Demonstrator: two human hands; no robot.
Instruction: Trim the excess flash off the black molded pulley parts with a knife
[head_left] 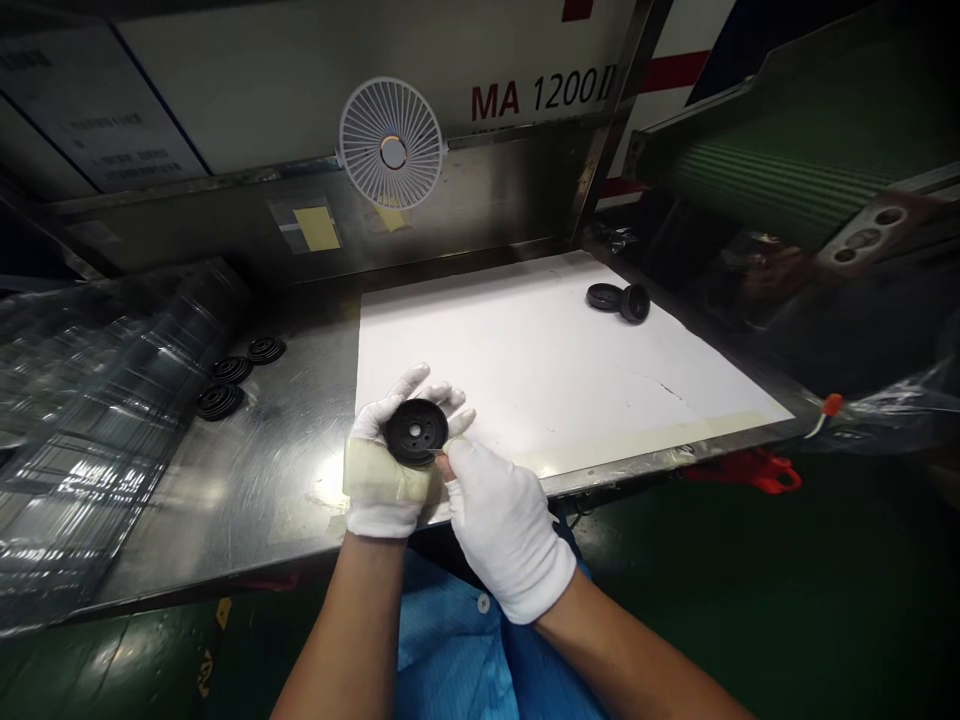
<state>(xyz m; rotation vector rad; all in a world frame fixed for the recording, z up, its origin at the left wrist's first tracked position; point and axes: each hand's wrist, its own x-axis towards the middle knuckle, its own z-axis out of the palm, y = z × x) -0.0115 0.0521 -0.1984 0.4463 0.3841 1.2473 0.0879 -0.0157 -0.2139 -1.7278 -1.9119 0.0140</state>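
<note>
A black round plastic part, dished with small holes round its centre, rests in the palm of my gloved left hand. My left thumb and fingers curve up around its rim, with the open side facing me. At the lower right edge of that part, my gloved right hand pinches a small, thin, metallic-looking piece whose tip touches or nearly touches the rim. Most of this piece is hidden by my fingers, so its kind cannot be made out. A bare fingertip shows on the right hand. Both hands are over the table's front edge.
White sheet covers much of the metal table. Two black round parts lie at its far right; several ribbed black parts sit left, beside clear plastic trays. A white fan hangs behind; a green conveyor stands right.
</note>
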